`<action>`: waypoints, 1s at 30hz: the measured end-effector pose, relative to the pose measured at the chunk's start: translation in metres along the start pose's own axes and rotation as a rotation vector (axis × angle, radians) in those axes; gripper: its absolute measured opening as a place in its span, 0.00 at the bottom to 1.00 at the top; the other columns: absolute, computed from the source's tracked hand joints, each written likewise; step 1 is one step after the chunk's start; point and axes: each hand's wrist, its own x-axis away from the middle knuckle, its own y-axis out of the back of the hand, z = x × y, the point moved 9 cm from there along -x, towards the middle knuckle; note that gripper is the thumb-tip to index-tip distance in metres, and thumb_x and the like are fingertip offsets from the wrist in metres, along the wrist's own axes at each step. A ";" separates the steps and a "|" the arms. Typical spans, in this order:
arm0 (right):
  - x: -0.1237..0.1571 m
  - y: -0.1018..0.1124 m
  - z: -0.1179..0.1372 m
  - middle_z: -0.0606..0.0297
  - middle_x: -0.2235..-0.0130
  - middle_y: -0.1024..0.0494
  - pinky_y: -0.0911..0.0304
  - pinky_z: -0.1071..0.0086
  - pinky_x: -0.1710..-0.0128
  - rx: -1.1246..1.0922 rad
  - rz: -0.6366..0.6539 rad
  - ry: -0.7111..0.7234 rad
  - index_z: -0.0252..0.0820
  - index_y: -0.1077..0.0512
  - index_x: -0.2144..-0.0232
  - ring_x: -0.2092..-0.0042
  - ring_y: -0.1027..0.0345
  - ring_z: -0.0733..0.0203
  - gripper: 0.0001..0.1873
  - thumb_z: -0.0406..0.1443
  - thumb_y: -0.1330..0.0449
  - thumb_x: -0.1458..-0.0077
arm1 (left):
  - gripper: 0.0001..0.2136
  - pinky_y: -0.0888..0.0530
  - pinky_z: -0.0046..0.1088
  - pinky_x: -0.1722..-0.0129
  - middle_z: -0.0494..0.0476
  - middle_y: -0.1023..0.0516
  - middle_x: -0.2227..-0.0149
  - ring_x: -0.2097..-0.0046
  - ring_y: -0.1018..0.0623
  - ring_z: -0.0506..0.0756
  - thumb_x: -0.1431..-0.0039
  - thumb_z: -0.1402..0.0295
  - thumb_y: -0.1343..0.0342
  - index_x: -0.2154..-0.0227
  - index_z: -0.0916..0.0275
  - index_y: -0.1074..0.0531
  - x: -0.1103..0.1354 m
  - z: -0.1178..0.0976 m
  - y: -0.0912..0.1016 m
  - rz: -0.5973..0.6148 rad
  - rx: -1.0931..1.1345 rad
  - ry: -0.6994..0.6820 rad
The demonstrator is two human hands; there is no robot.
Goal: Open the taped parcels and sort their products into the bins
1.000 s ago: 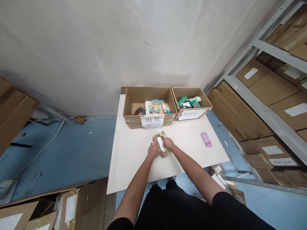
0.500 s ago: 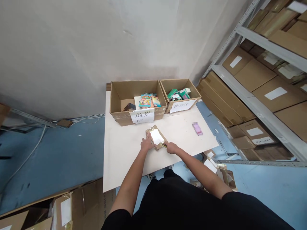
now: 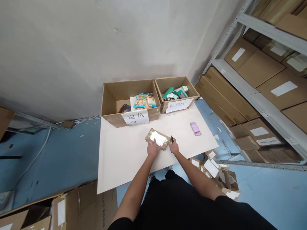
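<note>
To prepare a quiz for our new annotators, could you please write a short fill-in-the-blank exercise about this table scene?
1. The left hand rests on a taped parcel bearing a ____ label.
2. The right hand holds a yellow-and-black tool on the parcel's ____ side.
3. At the far edge of the table stand ____ open boxes.
Missing words: white; right; two.

One camera sits on the person's head, at the near edge of the table [image 3: 120, 159], and faces forward and down across it. The left hand [image 3: 153, 149] and right hand [image 3: 173, 147] reach in from below and lie at arm's length over the table's middle. Beyond the table's far edge stand two boxes [image 3: 109, 99] [image 3: 165, 83] and the wall [image 3: 96, 48]. Shelves [image 3: 254, 95] run along its right, floor [image 3: 59, 153] along its left. The wide lens bends lines near the edges.
</note>
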 end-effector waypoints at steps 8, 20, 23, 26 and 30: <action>-0.068 0.046 -0.003 0.54 0.42 0.21 0.29 0.62 0.48 -0.027 -0.055 0.024 0.46 0.44 0.30 0.42 0.25 0.48 0.41 0.47 0.35 0.40 | 0.31 0.28 0.50 0.42 0.77 0.31 0.39 0.37 0.31 0.74 0.30 0.53 0.49 0.30 0.64 0.38 0.015 -0.073 -0.021 -0.027 -0.069 -0.053; -0.058 0.064 -0.046 0.75 0.68 0.24 0.29 0.73 0.68 -0.263 0.298 0.243 0.53 0.45 0.29 0.77 0.31 0.68 0.29 0.39 0.52 0.29 | 0.31 0.36 0.49 0.31 0.67 0.46 0.24 0.23 0.49 0.68 0.29 0.52 0.48 0.27 0.56 0.41 -0.002 -0.055 0.004 -0.177 -0.024 -0.114; -0.053 0.065 -0.045 0.74 0.70 0.24 0.30 0.74 0.70 -0.205 0.325 0.264 0.54 0.40 0.31 0.77 0.31 0.68 0.27 0.38 0.51 0.29 | 0.30 0.39 0.50 0.29 0.67 0.48 0.23 0.23 0.49 0.69 0.28 0.54 0.50 0.27 0.57 0.41 -0.002 -0.055 -0.003 -0.170 -0.048 -0.117; -0.049 0.063 -0.043 0.73 0.69 0.24 0.30 0.75 0.71 -0.193 0.337 0.259 0.54 0.40 0.31 0.77 0.30 0.68 0.26 0.38 0.51 0.29 | 0.31 0.41 0.53 0.28 0.68 0.49 0.23 0.23 0.50 0.70 0.28 0.55 0.51 0.27 0.59 0.42 -0.002 -0.055 -0.006 -0.169 -0.066 -0.124; -0.038 0.058 -0.050 0.75 0.70 0.26 0.30 0.76 0.73 -0.254 0.384 0.231 0.54 0.40 0.32 0.78 0.32 0.68 0.25 0.37 0.51 0.29 | 0.32 0.43 0.56 0.27 0.69 0.50 0.23 0.23 0.52 0.70 0.28 0.53 0.53 0.26 0.59 0.44 -0.003 -0.055 -0.009 -0.154 -0.071 -0.122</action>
